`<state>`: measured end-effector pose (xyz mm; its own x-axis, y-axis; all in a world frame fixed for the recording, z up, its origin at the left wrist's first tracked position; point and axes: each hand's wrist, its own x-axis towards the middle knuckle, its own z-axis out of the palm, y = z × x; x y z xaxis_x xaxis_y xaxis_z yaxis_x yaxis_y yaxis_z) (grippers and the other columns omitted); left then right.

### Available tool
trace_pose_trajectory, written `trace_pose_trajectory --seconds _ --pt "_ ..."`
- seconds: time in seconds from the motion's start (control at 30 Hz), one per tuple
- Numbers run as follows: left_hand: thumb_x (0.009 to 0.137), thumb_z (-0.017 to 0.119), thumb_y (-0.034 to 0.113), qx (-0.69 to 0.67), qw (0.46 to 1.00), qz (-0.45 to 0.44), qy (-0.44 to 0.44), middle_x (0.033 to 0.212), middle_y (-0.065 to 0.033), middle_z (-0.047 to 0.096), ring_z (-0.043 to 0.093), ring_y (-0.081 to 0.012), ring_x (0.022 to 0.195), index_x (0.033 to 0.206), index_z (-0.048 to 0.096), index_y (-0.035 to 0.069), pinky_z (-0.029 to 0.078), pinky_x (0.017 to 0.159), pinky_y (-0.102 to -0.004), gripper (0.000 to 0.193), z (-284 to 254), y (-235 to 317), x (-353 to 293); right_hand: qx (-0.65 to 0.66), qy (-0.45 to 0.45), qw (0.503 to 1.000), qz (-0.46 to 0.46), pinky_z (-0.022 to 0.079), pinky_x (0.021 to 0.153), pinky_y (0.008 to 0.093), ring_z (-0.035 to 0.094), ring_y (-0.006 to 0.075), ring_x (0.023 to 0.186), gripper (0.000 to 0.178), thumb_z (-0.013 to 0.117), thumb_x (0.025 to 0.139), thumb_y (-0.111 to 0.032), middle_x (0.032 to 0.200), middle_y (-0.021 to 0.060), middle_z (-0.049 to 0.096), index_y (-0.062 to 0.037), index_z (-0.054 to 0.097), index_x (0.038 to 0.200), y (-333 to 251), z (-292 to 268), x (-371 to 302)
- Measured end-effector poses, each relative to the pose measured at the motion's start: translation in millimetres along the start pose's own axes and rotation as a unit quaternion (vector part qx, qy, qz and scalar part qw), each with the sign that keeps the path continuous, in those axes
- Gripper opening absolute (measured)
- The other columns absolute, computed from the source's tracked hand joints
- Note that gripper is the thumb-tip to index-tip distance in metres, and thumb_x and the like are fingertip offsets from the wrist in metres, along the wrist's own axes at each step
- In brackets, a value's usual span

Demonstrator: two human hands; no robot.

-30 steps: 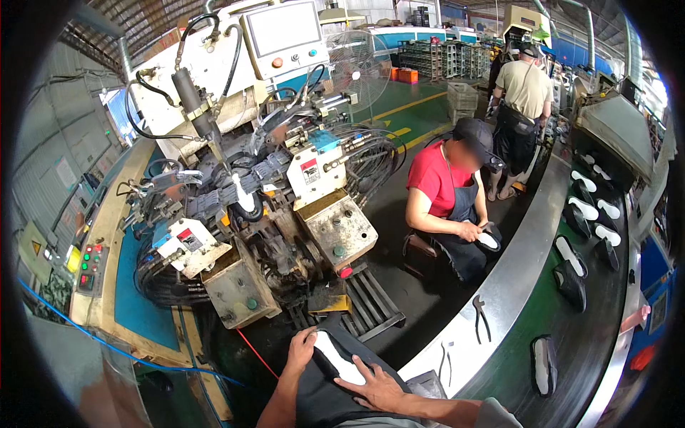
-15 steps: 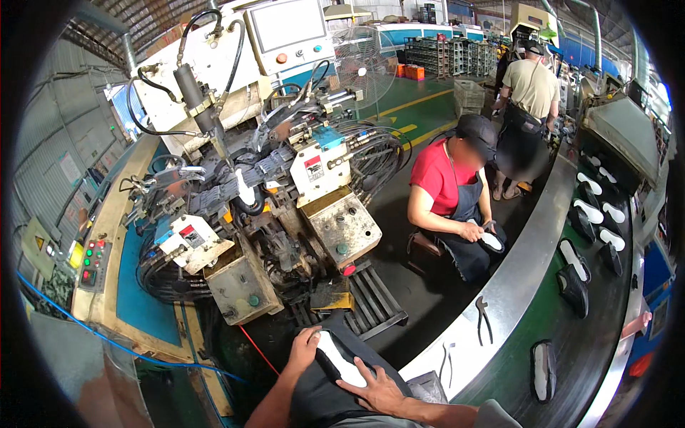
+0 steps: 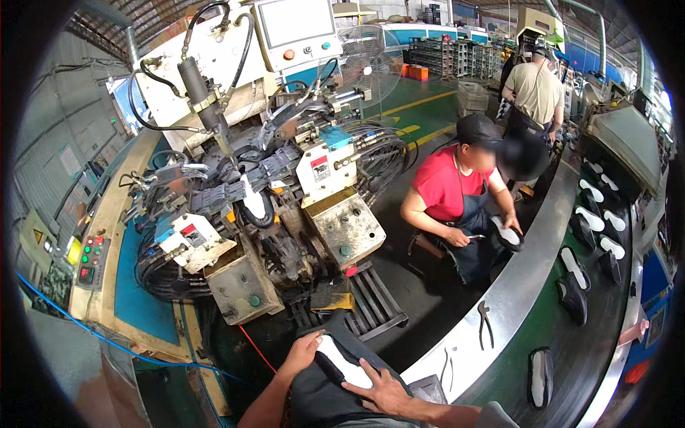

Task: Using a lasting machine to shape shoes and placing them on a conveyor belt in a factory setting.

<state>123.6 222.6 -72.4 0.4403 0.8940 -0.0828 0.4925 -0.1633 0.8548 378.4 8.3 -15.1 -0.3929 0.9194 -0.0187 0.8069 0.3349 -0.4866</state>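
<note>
Across my dark apron lies a black shoe upper with its white bottom (image 3: pixel 338 359) facing up. My left hand (image 3: pixel 303 352) is closed on its upper left end, fingers at the rim. At the lower right end my right hand (image 3: pixel 389 394) grips it, thumb and fingers bent over the edge and partly lying on the white surface. The shoe's underside against my lap is hidden. To the right, dark pliers (image 3: pixel 485 325) and a lighter pair of pliers (image 3: pixel 447 369) rest on the metal ledge (image 3: pixel 467 360).
A large lasting machine (image 3: pixel 264 178) stands ahead, holding a white-bottomed shoe (image 3: pixel 254 202). On my right runs a conveyor belt (image 3: pixel 499 396) carrying several black shoes (image 3: pixel 571 298). A seated co-worker in red (image 3: pixel 446 189) holds a shoe and a tool; another person (image 3: pixel 531 96) stands behind.
My hands and the shoe on my lap have barely shifted. The seated co-worker's hands have moved apart, the shoe now raised in one. The belt's shoes have slid slightly.
</note>
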Motion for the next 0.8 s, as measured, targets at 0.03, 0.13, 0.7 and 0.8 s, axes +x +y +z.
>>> trace_pose_trajectory --seconds 0.03,0.13,0.7,0.8 --pt "0.113 0.064 0.03 -0.085 0.993 -0.041 -0.073 0.143 -0.0099 0.074 0.069 -0.0248 0.127 0.15 0.065 0.0 0.053 0.106 -0.0386 0.048 -5 -2 3 0.016 0.01 1.0 0.02 0.061 0.101 0.0569 0.061 0.0538 0.116 0.079 0.08 0.095 -0.036 0.177 0.0325 0.022 -0.0526 0.047 0.165 1 -1 1" --pt "0.115 0.062 0.029 -0.182 0.982 -0.01 0.04 0.104 0.0005 0.072 0.064 -0.013 0.091 0.114 0.074 0.004 0.053 0.081 -0.0317 0.028 -42 -21 38 0.053 0.023 0.996 0.068 0.06 0.103 0.0562 0.061 0.0534 0.12 0.078 0.083 0.092 -0.036 0.175 0.0351 0.024 -0.0501 0.051 0.163 5 -8 8" --pt "0.099 0.079 0.026 -0.544 0.826 -0.116 0.092 0.115 -0.0081 0.071 0.072 -0.0224 0.098 0.138 0.063 0.007 0.064 0.084 -0.0425 0.046 -203 56 263 -0.034 0.233 0.97 0.054 0.055 0.108 0.0572 0.057 0.0546 0.133 0.075 0.091 0.078 -0.017 0.173 0.0374 0.026 -0.0288 0.071 0.149 2 -150 131" --pt "0.099 0.079 0.025 -0.491 0.864 -0.06 0.095 0.115 -0.0076 0.07 0.071 -0.0226 0.1 0.142 0.059 0.006 0.063 0.088 -0.0408 0.051 -203 90 224 -0.062 0.239 0.969 0.004 0.055 0.109 0.0565 0.058 0.054 0.133 0.079 0.09 0.077 -0.017 0.172 0.0363 0.029 -0.032 0.069 0.151 -3 -173 190"
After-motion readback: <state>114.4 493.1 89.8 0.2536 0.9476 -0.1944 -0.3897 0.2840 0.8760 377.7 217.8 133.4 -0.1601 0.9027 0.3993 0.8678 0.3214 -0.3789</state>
